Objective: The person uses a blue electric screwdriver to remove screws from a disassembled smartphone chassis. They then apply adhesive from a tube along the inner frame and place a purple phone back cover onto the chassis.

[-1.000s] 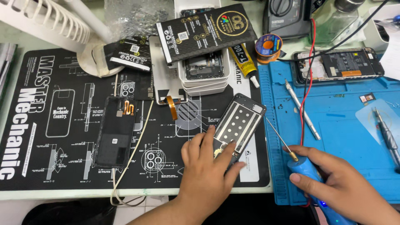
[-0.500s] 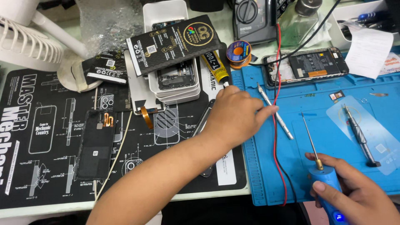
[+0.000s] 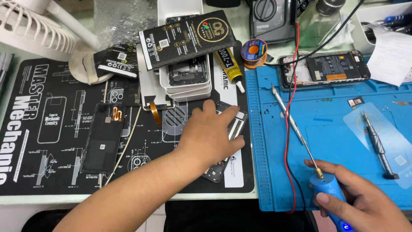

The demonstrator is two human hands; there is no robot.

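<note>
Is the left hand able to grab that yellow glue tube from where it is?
Probably yes. The left hand rests on a phone frame on the black mat, and the yellow glue tube lies just beyond its fingertips. Nothing lies across the gap between them; the tube's nozzle end points toward the hand.

matt blue rubbery mat (image 3: pixel 334 129), glossy black phone screen (image 3: pixel 103 137).

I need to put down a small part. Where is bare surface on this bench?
Free: blue mat between the red wire and clear film. Crowded: around the left hand and white trays.
</note>
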